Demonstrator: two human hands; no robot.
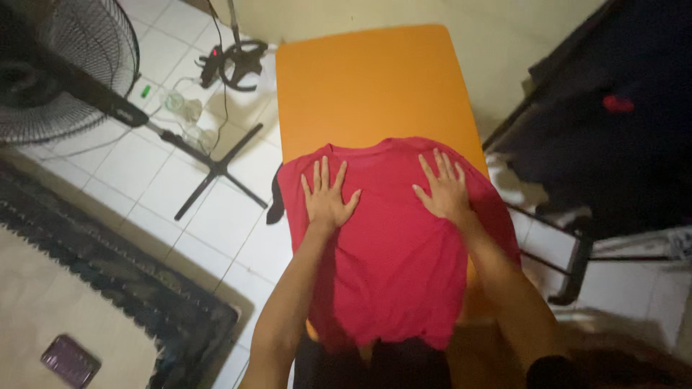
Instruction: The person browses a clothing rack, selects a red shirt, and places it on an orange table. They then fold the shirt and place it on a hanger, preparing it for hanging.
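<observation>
A red shirt (pixel 393 245) lies spread over the near end of an orange ironing board (pixel 367 86). My left hand (pixel 326 194) rests flat on the shirt's upper left part, fingers spread. My right hand (pixel 443 189) lies flat on the upper right part, fingers apart too. Neither hand grips the cloth. The shirt's near end hangs over the board's edge toward me.
A black standing fan (pixel 58 68) with a cross base stands on the white tiled floor at left. Cables and a black device (pixel 234 61) lie beyond it. A patterned rug (pixel 108 288) with a small purple object (pixel 70 359) is at lower left. Dark clothes (pixel 613 122) hang at right.
</observation>
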